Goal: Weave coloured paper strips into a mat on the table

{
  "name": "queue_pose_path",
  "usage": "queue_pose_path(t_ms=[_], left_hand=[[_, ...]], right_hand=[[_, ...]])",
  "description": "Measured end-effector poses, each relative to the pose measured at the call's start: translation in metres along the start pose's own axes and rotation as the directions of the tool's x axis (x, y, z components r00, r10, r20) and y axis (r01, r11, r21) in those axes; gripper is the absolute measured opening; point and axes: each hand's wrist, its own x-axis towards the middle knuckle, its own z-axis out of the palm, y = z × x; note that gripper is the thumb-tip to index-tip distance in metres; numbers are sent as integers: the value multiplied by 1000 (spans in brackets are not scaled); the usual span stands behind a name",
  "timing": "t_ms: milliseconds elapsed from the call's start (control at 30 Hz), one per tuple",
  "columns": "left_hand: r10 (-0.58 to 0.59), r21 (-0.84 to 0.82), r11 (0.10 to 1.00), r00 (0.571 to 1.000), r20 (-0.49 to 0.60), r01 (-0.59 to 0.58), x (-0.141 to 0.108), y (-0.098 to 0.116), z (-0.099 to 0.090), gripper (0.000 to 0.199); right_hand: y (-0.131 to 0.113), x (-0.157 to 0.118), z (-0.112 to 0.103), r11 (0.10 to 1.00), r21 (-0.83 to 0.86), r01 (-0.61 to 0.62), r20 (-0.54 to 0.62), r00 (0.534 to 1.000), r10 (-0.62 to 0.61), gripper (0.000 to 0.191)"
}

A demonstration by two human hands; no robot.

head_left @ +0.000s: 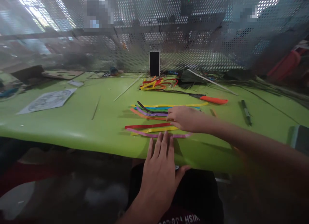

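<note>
My left hand (160,170) reaches over the near table edge with its fingers spread. Its fingertips touch or hover just beside a pink strip (147,134), the nearest of a row of thin coloured strips. Behind that lie a yellow strip (156,130) and a red strip (145,126). My right hand (184,118) comes in from the right, fingers bent down and drawn together at an orange strip (151,118); the exact grip is hidden. Purple, black, green and blue strips run under or beside it, with another yellow strip (166,105) at the back of the row.
An orange-handled knife or similar tool (213,99) and a dark pen (246,112) lie to the right. Tangled strips (156,83) sit before an upright phone-like object (154,63). A printed sheet (48,100) lies left on the green table (79,121). Perforated mesh (135,34) rises behind.
</note>
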Motion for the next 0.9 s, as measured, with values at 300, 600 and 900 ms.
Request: queue_pose_path(t_ms=[300, 600, 900], left_hand=[[73, 6, 997, 996, 44, -73, 43, -15, 0, 74], [59, 9, 998, 995, 84, -60, 55, -20, 7, 79], [60, -39, 998, 994, 93, -57, 63, -19, 5, 74]], right_hand=[[19, 0, -12, 997, 63, -32, -13, 999, 33, 27], [24, 14, 3, 999, 2, -43, -12, 999, 43, 31], [20, 14, 10, 1000, 2, -12, 3, 1000, 12, 27]])
